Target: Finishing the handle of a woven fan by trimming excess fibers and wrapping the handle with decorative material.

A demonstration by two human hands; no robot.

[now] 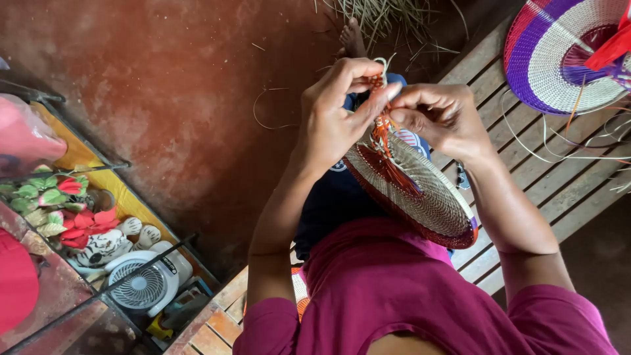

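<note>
A round woven basket disc (427, 197), cream in the middle with a red and orange rim, rests tilted on my lap. My left hand (335, 112) pinches its upper edge, fingers closed on the orange weaving strands (380, 128). My right hand (437, 115) grips the same edge from the right, thumb pressed against the rim. Both hands meet at the top of the disc. A pale strand loops up between my fingers.
I sit on a slatted wooden bench (552, 177). A purple, pink and white woven basket (559, 59) lies on it at the upper right with loose strands (591, 144). Dry grass (381, 16) lies on the red floor. A shelf at left holds a small white fan (141, 286) and fabric flowers (59, 204).
</note>
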